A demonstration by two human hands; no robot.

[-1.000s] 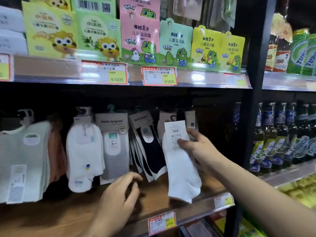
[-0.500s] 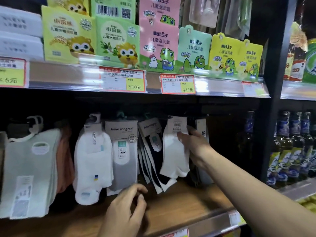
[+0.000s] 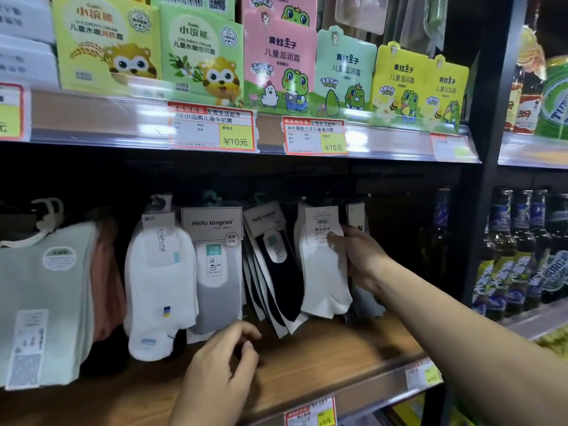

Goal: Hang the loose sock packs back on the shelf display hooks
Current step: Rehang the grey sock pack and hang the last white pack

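My right hand (image 3: 358,256) grips a white sock pack (image 3: 322,265) by its paper label, high up under the dark hook rail at the right end of the row. Whether its hanger sits on a hook is hidden in shadow. Left of it hang a fan of navy and white packs (image 3: 276,272), a grey "Hello tongran" pack (image 3: 215,272) and a thick white sock pack (image 3: 159,281). My left hand (image 3: 221,370) hovers over the wooden shelf (image 3: 322,358), fingers loosely curled, holding nothing.
Pale green and pink folded cloths (image 3: 46,302) hang at the far left. Above, a shelf holds children's cream packs (image 3: 276,63) behind price tags. A black upright post (image 3: 485,179) bounds the bay; beer bottles (image 3: 516,256) stand to its right.
My right hand has raised the white sock pack from in front of the shelf up to the hook rail among the hanging packs. My left hand stayed low over the shelf.
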